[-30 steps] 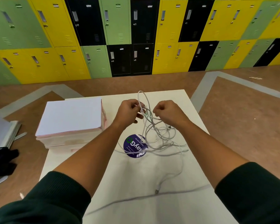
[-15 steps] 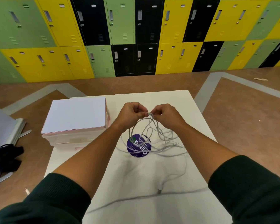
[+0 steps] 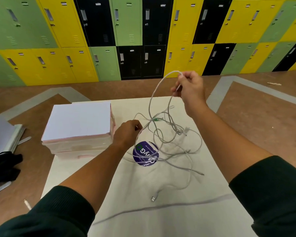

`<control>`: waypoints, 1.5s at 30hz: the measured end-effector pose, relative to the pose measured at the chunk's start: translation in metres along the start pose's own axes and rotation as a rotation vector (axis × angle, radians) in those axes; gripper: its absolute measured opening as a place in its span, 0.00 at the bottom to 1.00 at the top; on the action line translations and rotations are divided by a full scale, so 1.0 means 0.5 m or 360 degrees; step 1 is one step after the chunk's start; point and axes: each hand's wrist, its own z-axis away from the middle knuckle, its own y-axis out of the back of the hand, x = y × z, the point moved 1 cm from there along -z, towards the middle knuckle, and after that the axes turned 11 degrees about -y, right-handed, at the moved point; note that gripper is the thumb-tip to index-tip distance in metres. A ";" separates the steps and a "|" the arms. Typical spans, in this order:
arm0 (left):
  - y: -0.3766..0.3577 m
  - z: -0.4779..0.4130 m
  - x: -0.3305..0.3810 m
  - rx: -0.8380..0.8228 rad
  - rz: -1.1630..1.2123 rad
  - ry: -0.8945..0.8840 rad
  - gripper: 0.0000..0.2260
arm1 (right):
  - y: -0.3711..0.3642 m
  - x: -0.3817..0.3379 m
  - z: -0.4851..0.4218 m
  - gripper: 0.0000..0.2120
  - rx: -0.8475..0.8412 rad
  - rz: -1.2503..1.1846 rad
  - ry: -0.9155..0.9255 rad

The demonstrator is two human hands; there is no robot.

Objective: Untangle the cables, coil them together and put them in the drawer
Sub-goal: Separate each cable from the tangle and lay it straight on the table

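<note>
A tangle of thin white cables (image 3: 169, 134) lies spread over the middle of the cream table (image 3: 161, 219). My right hand (image 3: 190, 88) is raised above the far edge and pinches a cable, which loops up and over it. My left hand (image 3: 128, 132) is low beside the tangle, fingers curled round a cable strand at its left side. A loose USB plug (image 3: 153, 198) rests on the table nearer to me. The pink-and-white drawer box (image 3: 79, 127) stands at the table's left.
A round purple sticker (image 3: 144, 155) sits under the cables. On the floor to the left are grey boards (image 3: 2, 137) and a black bundle (image 3: 3, 165). Green, yellow and black lockers (image 3: 143, 40) line the far wall.
My hands, held close together over the tangle, have parted. The right hand rose up and away, drawing a cable loop; the left dropped to the left side of the tangle.
</note>
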 end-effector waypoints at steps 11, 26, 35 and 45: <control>0.006 -0.017 0.018 0.0107 0.0283 0.0261 0.08 | -0.020 -0.058 0.019 0.04 -0.0220 -0.0261 0.0006; 0.056 -0.078 0.105 0.0400 0.1283 0.0210 0.09 | -0.043 -0.040 0.053 0.03 -0.0592 -0.0059 0.0089; 0.164 -0.088 0.209 0.0571 0.2037 -0.0092 0.13 | -0.018 0.106 0.034 0.13 -0.0592 0.0698 -0.0394; 0.129 -0.054 0.173 0.0371 0.1339 -0.0235 0.23 | -0.044 0.034 0.027 0.08 -0.0330 -0.0062 -0.0299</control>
